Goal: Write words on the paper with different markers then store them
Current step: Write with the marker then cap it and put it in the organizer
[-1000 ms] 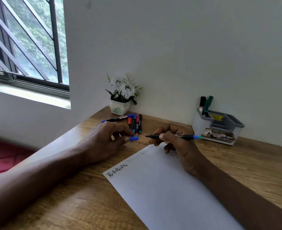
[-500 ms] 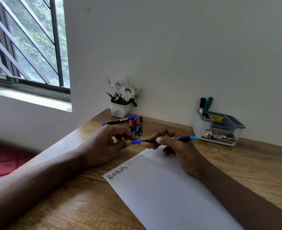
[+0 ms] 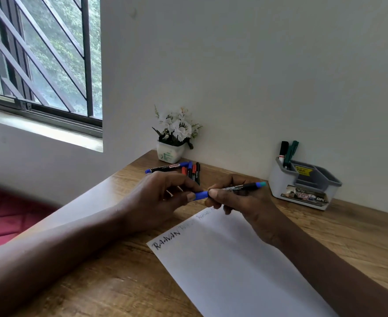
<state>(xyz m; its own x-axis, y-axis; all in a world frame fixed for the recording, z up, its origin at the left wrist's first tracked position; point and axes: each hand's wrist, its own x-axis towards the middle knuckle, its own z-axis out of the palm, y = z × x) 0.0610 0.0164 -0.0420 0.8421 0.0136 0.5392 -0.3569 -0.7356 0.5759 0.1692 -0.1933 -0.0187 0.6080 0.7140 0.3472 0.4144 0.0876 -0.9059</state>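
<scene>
Wood-grain counter [image 3: 325, 236] under a plain white wall [image 3: 257, 65]: above its middle I hold a black marker [image 3: 243, 187] nearly level, its teal tail end pointing toward the far right. My right hand [image 3: 238, 200] is curled round the barrel, fingers clamped on it. My left hand [image 3: 156, 197] pinches the blue cap [image 3: 201, 195] between thumb and fingertips, and the cap butts against my right fingertips at the marker's writing end. The tip itself is hidden, so I cannot tell whether the cap is fully seated.

Just below both hands lies the white paper [image 3: 234, 266], turned at an angle and running from the counter's middle toward its near right edge. Along the sheet's top edge "RAAVAN" [image 3: 166, 240] stands in black, with fainter words beside it that are too pale to read; my right wrist rests over the sheet's upper right side.

Beyond my left hand, toward the far left corner, a cluster of loose markers [image 3: 192, 171] lies flat, red and black barrels side by side, with a longer blue-capped marker [image 3: 165, 168] lying crosswise to their left. Behind them a small white flower pot [image 3: 170, 153] with white blooms sits against the wall at that corner.

Along the far edge to the right stands a grey organizer [image 3: 302, 186], well apart from the loose markers. A black-capped marker and a green one [image 3: 288, 152] stand upright in its rear left compartment. A barred window [image 3: 40, 60] fills the upper left, green foliage outside.
</scene>
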